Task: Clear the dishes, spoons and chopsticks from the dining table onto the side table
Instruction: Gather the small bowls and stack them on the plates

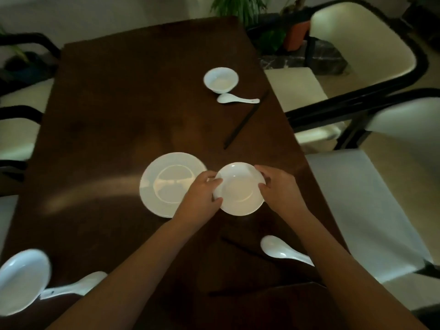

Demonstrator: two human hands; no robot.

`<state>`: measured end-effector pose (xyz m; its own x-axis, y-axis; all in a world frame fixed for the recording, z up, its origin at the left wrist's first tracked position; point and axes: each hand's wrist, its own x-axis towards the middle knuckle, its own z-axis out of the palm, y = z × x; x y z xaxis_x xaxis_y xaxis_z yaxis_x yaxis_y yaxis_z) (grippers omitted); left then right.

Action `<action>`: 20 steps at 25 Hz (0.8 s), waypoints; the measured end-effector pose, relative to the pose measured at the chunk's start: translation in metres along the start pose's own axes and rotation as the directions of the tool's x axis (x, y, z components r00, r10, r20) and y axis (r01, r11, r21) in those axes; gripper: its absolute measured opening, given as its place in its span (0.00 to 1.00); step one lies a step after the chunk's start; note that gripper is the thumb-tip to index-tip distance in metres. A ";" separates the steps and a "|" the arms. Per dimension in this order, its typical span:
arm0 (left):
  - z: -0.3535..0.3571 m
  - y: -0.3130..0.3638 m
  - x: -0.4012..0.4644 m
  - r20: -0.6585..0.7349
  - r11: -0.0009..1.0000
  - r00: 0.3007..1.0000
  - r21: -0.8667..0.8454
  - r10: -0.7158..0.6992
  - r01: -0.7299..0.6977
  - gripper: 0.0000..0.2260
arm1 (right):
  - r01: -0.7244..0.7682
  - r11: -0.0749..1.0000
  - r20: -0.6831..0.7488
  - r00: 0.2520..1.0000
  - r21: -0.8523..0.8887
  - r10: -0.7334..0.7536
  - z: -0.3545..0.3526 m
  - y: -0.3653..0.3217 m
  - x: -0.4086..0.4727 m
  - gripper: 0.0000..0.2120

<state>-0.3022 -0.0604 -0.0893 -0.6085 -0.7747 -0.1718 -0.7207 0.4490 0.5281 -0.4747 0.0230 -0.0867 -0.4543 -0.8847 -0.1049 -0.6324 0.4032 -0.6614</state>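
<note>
My left hand [202, 191] and right hand [277, 186] clasp opposite rims of the small white bowl [239, 189], grip closed on it, just beside the white plate [166, 184] on the dark tabletop [119, 115].

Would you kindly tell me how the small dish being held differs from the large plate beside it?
The small dish is narrower than the large plate. The left hand and right hand grip the dish at opposite rims, whereas the plate lies flat on the table, ungripped, partly covered by the left hand. Both are white, round and look empty.
</note>
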 end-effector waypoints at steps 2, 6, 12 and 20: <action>-0.025 -0.027 -0.001 -0.061 0.996 0.994 0.000 -0.088 0.088 0.21 | 0.067 0.997 0.072 0.995 0.039 -0.070 0.025 -0.030 0.025 0.20; -0.054 -0.077 -0.007 -0.091 0.980 0.976 0.005 -0.196 0.198 0.21 | 0.121 0.990 0.205 0.969 0.073 -0.134 0.074 -0.072 0.061 0.19; -0.053 -0.104 -0.002 -0.126 0.962 0.953 -0.016 -0.274 0.274 0.21 | 0.105 0.994 0.240 0.965 0.031 -0.109 0.101 -0.086 0.085 0.21; -0.056 -0.102 -0.016 -0.112 0.968 0.962 -0.033 -0.250 0.248 0.20 | 0.291 0.930 0.204 0.947 -0.227 -0.247 0.090 -0.093 0.073 0.18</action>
<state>-0.2002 -0.1188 -0.0939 -0.3681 -0.9071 -0.2044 -0.8375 0.2279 0.4966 -0.3925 -0.0999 -0.0995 -0.1463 -0.9853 -0.0879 -0.8622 0.1705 -0.4771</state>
